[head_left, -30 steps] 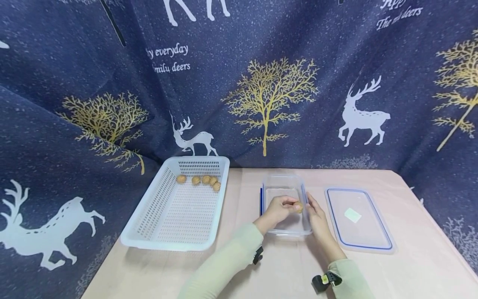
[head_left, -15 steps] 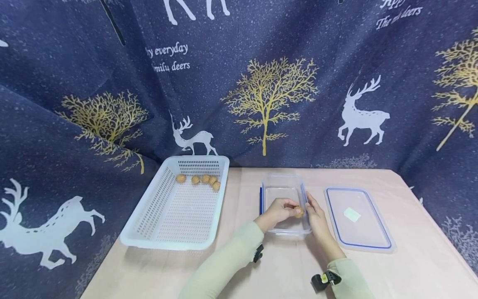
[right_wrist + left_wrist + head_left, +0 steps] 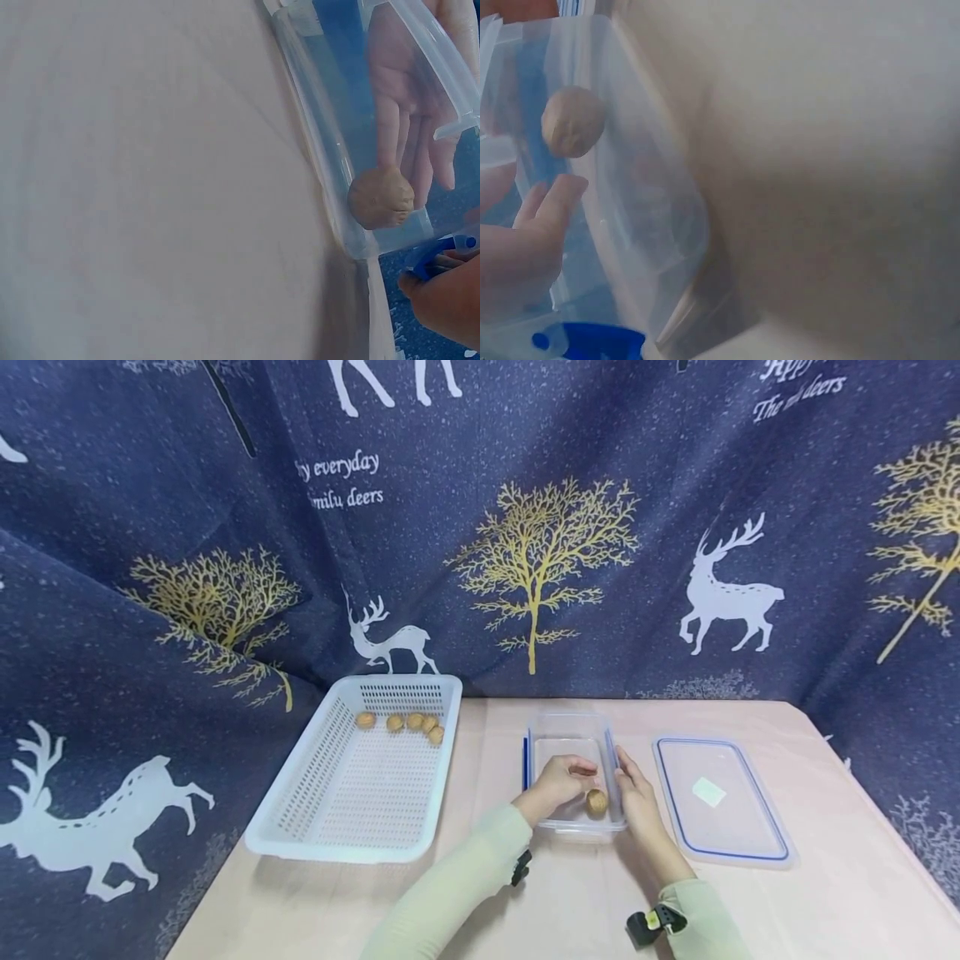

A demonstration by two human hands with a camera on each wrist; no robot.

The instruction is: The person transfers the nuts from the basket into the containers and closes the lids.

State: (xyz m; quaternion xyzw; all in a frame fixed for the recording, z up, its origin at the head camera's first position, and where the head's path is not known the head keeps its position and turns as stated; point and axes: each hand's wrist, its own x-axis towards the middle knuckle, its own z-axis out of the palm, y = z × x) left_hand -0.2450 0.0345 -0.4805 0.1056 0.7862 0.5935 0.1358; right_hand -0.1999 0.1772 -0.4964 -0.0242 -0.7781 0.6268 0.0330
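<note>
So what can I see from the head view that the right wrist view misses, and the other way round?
Only the head view: the plastic basket with five walnuts, and the lid lying beside the clear box.
Only the right wrist view: the palm side of the left hand, seen through the box's wall.
Both: the clear box, one walnut inside it, the left hand and the right hand.

My left hand (image 3: 525, 251) cut off by its wrist view's left edge | box (image 3: 583, 827) floor beneath it hidden from my head | my right hand (image 3: 450, 304) cut off likewise, right edge | label (image 3: 708, 792) to its right too small to read
</note>
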